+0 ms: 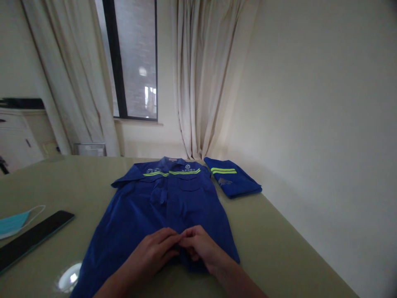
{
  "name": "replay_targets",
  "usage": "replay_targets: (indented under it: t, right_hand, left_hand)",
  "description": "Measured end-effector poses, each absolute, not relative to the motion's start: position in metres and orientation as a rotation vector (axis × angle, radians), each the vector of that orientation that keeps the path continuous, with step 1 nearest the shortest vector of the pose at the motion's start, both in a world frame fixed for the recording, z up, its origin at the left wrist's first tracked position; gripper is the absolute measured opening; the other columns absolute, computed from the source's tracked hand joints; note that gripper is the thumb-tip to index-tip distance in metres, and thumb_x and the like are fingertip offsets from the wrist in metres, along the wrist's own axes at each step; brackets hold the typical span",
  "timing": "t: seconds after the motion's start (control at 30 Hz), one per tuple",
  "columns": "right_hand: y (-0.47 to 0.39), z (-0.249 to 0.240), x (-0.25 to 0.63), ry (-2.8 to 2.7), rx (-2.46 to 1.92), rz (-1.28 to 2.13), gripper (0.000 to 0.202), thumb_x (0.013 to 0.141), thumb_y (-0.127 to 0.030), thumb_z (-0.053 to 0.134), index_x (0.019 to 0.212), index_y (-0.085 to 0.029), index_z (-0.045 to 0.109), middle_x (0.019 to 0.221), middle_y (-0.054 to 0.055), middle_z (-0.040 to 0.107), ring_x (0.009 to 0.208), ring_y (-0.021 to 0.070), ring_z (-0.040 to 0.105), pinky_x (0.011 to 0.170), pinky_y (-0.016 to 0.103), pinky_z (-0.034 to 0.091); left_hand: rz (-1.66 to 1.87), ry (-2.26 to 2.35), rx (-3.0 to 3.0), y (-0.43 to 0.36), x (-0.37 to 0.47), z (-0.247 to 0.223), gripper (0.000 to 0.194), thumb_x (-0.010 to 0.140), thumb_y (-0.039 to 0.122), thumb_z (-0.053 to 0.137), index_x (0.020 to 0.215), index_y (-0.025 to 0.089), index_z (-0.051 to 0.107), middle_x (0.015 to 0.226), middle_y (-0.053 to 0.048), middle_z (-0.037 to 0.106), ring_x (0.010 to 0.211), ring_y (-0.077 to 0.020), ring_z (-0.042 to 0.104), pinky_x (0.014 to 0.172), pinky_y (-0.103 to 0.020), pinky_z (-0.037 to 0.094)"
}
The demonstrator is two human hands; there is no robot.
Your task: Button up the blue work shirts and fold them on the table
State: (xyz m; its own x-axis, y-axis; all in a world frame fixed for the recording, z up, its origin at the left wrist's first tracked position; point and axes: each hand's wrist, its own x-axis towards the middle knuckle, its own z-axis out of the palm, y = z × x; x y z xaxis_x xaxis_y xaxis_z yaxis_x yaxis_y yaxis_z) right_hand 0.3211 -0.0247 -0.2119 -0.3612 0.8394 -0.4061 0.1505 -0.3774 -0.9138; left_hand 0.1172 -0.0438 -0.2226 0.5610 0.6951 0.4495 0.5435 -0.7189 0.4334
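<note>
A blue short-sleeved work shirt lies face up on the table, its collar at the far end and its hem towards me. Yellow-green stripes and pale lettering cross its chest. At the lower front edge, my left hand pinches the cloth with its fingers closed. My right hand meets it there, thumb and fingertips closed on the same edge. The fingertips of both hands touch, and any button between them is hidden.
A folded blue garment with similar stripes lies beyond the shirt at the right, near the wall. On the left are a black phone-like slab and a light blue face mask. The glossy table runs along the right wall.
</note>
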Motion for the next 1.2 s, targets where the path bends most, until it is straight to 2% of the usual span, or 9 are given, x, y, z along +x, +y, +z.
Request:
replay_targets:
  t: [0.17,0.27,0.37,0.47,0.53,0.63,0.83,1.03,1.2]
  right_hand:
    - [-0.021,-0.216,0.319,-1.426,-1.228,1.578,0.019,0.071,-0.032,0.077,0.075,-0.017,0.067,0.063,-0.004,0.057,0.058,0.0097,0.047,0.059,0.023,0.035]
    - [-0.022,-0.208,0.321,-1.615,-1.123,1.322,0.017,0.080,-0.034,0.073,0.082,-0.017,0.069,0.076,-0.001,0.064,0.073,0.0140,0.056,0.068,0.025,0.041]
    - [-0.025,-0.198,0.327,-1.853,-1.084,1.084,0.017,0.092,-0.035,0.063,0.097,-0.020,0.071,0.092,0.002,0.069,0.086,0.0167,0.061,0.077,0.026,0.043]
    - [-0.023,-0.196,0.334,-1.993,-1.101,1.006,0.028,0.100,-0.040,0.053,0.095,-0.020,0.071,0.088,0.001,0.071,0.084,0.0162,0.063,0.075,0.025,0.042]
    - [-0.019,-0.198,0.336,-2.026,-1.187,0.971,0.035,0.102,-0.044,0.050,0.088,-0.019,0.071,0.078,0.001,0.070,0.075,0.0153,0.063,0.068,0.024,0.040]
    - [-0.013,-0.201,0.339,-2.075,-1.344,0.882,0.030,0.095,-0.045,0.061,0.083,-0.019,0.072,0.073,0.002,0.071,0.068,0.0156,0.064,0.062,0.024,0.038]
    - [-0.010,-0.187,0.337,-2.252,-1.511,0.783,0.039,0.089,-0.057,0.065,0.075,-0.022,0.073,0.067,0.004,0.072,0.066,0.0190,0.066,0.060,0.026,0.037]
    - [-0.013,-0.189,0.315,-2.259,-1.623,0.518,0.051,0.084,-0.073,0.060,0.088,-0.024,0.071,0.083,0.006,0.076,0.076,0.0233,0.069,0.063,0.028,0.039]
    - [-0.016,-0.196,0.303,-2.326,-1.646,0.502,0.040,0.078,-0.060,0.069,0.093,-0.023,0.069,0.090,0.006,0.076,0.083,0.0255,0.070,0.067,0.029,0.042]
  left_hand:
    - [1.040,1.119,2.358,-0.048,0.125,-0.222,0.019,0.097,0.025,0.060,0.113,0.029,0.069,0.100,-0.001,0.074,0.090,-0.0151,0.070,0.082,-0.024,0.055]
    - [1.096,1.266,2.082,-0.052,0.135,-0.219,0.015,0.095,0.031,0.063,0.108,0.027,0.069,0.095,0.000,0.073,0.087,-0.0156,0.070,0.080,-0.024,0.055]
    - [1.008,1.279,1.796,-0.051,0.139,-0.217,0.030,0.098,0.047,0.053,0.115,0.025,0.065,0.090,0.000,0.072,0.070,-0.0143,0.069,0.063,-0.024,0.053]
    - [0.883,1.266,1.619,-0.045,0.132,-0.217,0.047,0.102,0.056,0.032,0.126,0.025,0.057,0.098,-0.002,0.072,0.044,-0.0112,0.059,0.042,-0.025,0.046]
    - [0.897,1.402,1.743,-0.041,0.123,-0.218,0.042,0.102,0.051,0.033,0.123,0.025,0.059,0.107,-0.004,0.071,0.056,-0.0141,0.066,0.053,-0.028,0.054]
    - [0.843,1.649,2.139,-0.037,0.109,-0.222,0.030,0.096,0.038,0.049,0.117,0.025,0.066,0.117,-0.008,0.069,0.104,-0.0256,0.067,0.094,-0.043,0.053]
    - [0.532,1.721,2.377,-0.041,0.109,-0.231,0.051,0.088,0.013,0.046,0.131,0.033,0.063,0.152,-0.006,0.050,0.141,-0.0311,0.043,0.112,-0.055,0.038]
    - [0.525,1.289,2.285,-0.041,0.109,-0.215,0.063,0.074,0.002,0.044,0.124,0.030,0.067,0.139,-0.003,0.059,0.131,-0.0209,0.051,0.115,-0.041,0.039]
    - [0.557,1.370,2.098,-0.024,0.103,-0.211,0.046,0.094,0.014,0.034,0.126,0.022,0.065,0.123,-0.008,0.064,0.117,-0.0183,0.061,0.108,-0.033,0.045]
